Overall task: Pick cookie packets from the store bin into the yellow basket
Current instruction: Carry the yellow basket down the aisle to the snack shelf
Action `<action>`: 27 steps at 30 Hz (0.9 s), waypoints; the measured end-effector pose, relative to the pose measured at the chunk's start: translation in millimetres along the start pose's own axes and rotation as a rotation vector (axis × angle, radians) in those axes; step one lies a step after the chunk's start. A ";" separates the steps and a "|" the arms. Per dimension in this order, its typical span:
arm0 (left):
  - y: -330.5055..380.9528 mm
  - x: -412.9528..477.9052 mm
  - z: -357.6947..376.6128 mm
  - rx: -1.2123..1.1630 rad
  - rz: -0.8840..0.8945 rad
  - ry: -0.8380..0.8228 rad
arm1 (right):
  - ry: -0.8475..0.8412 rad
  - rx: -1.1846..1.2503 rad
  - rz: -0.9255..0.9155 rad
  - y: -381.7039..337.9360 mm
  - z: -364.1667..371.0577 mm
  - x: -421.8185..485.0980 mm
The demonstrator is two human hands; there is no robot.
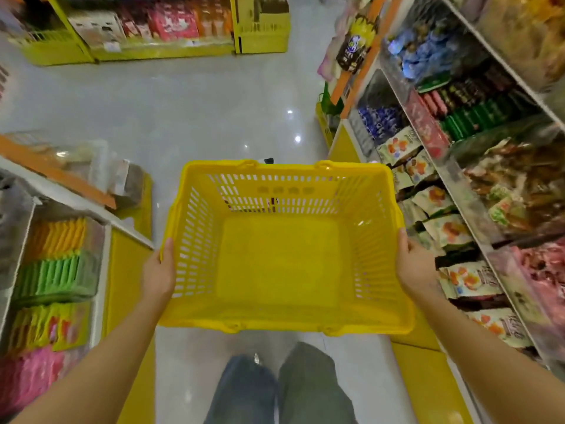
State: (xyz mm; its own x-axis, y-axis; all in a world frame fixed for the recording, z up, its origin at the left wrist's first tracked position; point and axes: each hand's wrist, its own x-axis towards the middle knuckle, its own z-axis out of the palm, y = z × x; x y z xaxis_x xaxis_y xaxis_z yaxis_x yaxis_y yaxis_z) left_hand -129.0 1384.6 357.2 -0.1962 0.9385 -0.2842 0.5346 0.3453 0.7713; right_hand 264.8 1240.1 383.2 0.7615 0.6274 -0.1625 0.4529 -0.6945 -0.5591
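I hold an empty yellow basket (282, 319) in front of me at waist height, above the shop floor. My left hand (159, 273) grips its left rim and my right hand (415, 267) grips its right rim. Nothing lies inside the basket. On my right, clear-fronted store bins hold white snack packets with orange print (470, 280) and green and red packets (464, 120) higher up. On my left, a bin holds rows of orange, green and pink packets (55, 270). I cannot tell which of these are cookies.
A grey tiled aisle floor (171, 117) runs ahead between yellow-based shelf units. Another yellow shelf (159, 50) with pink and orange packets crosses the far end. My legs in jeans (281, 390) show below the basket.
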 end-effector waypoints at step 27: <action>225.2 440.3 119.3 0.260 0.174 -0.265 | 0.152 0.049 0.404 -195.8 126.3 250.0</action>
State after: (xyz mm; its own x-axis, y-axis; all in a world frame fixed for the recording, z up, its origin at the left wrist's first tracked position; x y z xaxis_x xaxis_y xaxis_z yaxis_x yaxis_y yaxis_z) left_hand 3.0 1875.5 337.8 0.1155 0.9384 -0.3256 0.7379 0.1383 0.6605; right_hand 307.9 1577.4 349.3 0.9344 0.2468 -0.2568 0.0842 -0.8537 -0.5140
